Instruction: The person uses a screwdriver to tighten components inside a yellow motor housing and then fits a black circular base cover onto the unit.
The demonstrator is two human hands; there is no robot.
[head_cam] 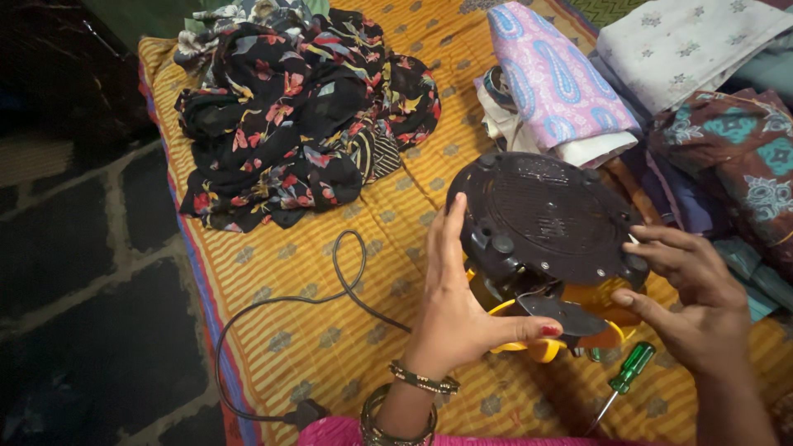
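Observation:
A round appliance with a black vented underside [545, 216] and a yellow body [537, 330] stands tilted on the bed, bottom facing me. My left hand [458, 310] grips its left side, fingers up along the black rim and thumb across a loose black plate [566, 314] at the lower edge. My right hand [698, 301] holds the right rim, fingers curled on the black edge. The appliance's black power cord [347, 281] loops away to the left and ends in a plug [307, 413].
A green-handled screwdriver [624, 376] lies on the orange patterned bedspread [330, 347] below the appliance. A crumpled black floral garment [297, 107] lies at the back. Folded clothes [553, 83] are stacked at the right. The dark stone floor [91, 306] is at the left.

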